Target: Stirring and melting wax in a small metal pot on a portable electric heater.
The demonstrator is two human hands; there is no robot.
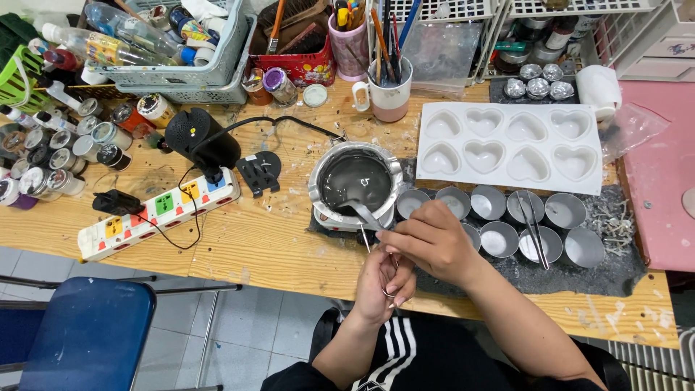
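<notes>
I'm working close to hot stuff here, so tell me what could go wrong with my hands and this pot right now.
The melting pot full of grey liquid sits just in front of both hands, and a spoon leans out of it; a bump from the right hand could tip or splash it. The power strip and its cable lie close by, so a spill might reach them. The left hand pinches something thin that I can't identify; it could drop among the small tins.

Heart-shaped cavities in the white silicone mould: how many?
8, in the white silicone mould: four along the far row, four along the near row. None looks hidden.
</notes>
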